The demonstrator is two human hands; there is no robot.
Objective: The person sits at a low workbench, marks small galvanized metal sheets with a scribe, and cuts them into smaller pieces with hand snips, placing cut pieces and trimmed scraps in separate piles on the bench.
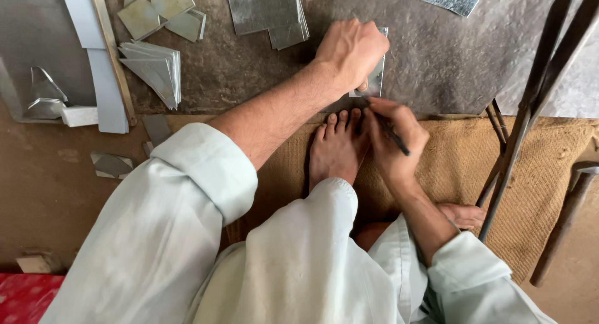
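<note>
A workshop floor, brown and dusty, with a burlap mat (499, 168) at the middle right and a dark metal slab (249, 68) across the top of the frame; nearest, at the bottom, the person sits in pale loose clothing, one bare foot (337, 152) resting on the mat just below the slab's edge. Just above the toes the right hand (396, 143) is closed around a thin dark scriber (393, 135), its tip aimed up at a small sheet-metal piece (376, 74); the left hand (350, 52) is curled over that piece, pressing it flat on the slab. It looks like the marking step, I'd judge; the next stroke calls for the piece held dead steady and the point kept along its edge. The piece is grey, thin, dull, roughly rectangular, mostly hidden under the knuckles. Farther up lie stacks of cut metal squares (268, 15) at top centre and folded triangular pieces (153, 65) at upper left; long tongs (530, 105) lean at the right.
</note>
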